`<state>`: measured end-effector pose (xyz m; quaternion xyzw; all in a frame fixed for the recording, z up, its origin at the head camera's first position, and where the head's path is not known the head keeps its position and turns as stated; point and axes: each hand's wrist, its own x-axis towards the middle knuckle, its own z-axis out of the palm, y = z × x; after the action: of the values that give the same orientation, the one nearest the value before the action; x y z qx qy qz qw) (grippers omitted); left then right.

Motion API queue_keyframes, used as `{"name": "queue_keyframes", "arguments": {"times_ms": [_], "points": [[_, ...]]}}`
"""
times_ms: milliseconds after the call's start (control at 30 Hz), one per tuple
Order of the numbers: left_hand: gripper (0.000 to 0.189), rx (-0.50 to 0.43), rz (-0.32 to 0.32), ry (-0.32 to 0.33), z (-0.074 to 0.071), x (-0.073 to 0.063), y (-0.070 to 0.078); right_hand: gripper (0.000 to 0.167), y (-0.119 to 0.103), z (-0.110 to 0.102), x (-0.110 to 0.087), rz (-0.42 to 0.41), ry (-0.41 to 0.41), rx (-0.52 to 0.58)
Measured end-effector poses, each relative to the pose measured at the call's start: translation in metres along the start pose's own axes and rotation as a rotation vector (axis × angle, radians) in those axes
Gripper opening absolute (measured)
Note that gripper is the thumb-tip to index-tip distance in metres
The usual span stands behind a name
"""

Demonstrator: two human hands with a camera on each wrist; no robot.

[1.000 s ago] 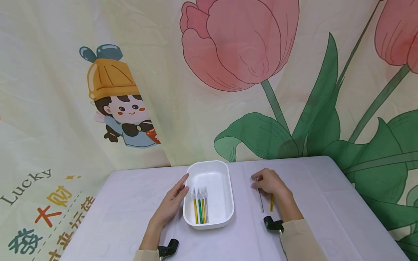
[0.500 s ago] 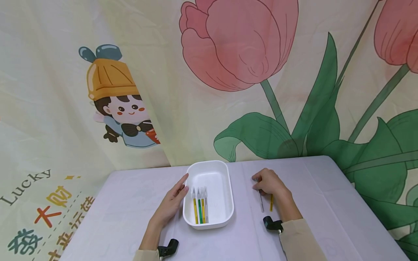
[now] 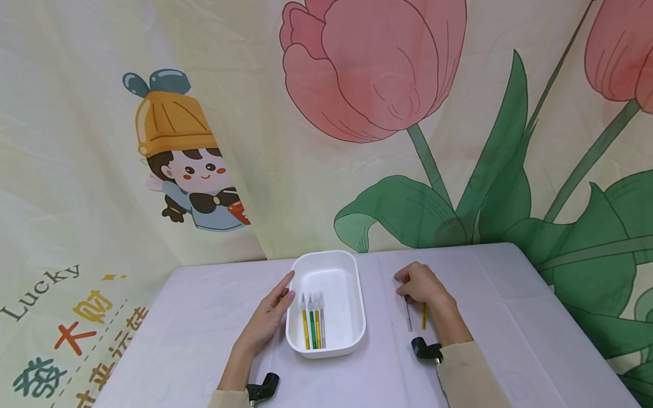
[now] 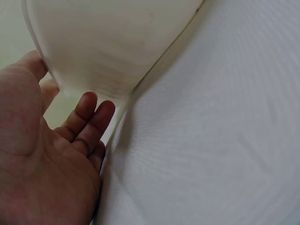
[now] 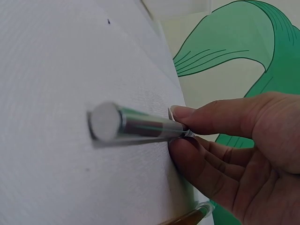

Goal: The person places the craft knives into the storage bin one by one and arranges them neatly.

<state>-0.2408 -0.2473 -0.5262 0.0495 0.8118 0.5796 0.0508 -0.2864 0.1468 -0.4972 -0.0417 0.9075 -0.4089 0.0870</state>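
Note:
My right hand (image 3: 424, 284) pinches a slim silver craft knife (image 3: 408, 317) by its far end, between thumb and fingertips. In the right wrist view its flat round butt faces the camera, close over the cloth. Just right of it lies a yellow craft knife (image 3: 424, 317), partly hidden by that hand. A white tray (image 3: 363, 309) stands between the hands. Inside, several capped craft knives (image 3: 313, 326) in yellow, green and silver lie side by side at the left. My left hand (image 3: 266, 317) rests against the tray's left side, fingers relaxed along its rim and outer wall (image 4: 93, 51).
A white cloth (image 3: 204, 317) covers the table. Behind its back edge hangs a printed backdrop (image 3: 306, 187) with tulips and a cartoon figure. Black wrist cameras sit at the left wrist (image 3: 263, 387) and right wrist (image 3: 426, 349).

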Motion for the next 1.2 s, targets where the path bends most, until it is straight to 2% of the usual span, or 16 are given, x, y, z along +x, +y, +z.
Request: {"name": "queue_keyframes", "arguments": {"times_ms": [467, 733, 1200], "points": [[0.054, 0.008, 0.001, 0.007, 0.0005, 0.0004, 0.0012, 0.039, 0.0013, -0.0008, 0.0024, 0.001, 0.027, 0.069], [0.056, 0.018, 0.000, 0.009, 0.0002, -0.0011, 0.0010, 0.037, -0.0023, -0.0003, 0.0047, -0.093, 0.033, 0.147], [0.057, 0.009, 0.005, 0.009, 0.0002, -0.0013, 0.0015, 0.039, -0.0079, -0.0024, 0.0042, -0.160, -0.013, 0.175]]}}
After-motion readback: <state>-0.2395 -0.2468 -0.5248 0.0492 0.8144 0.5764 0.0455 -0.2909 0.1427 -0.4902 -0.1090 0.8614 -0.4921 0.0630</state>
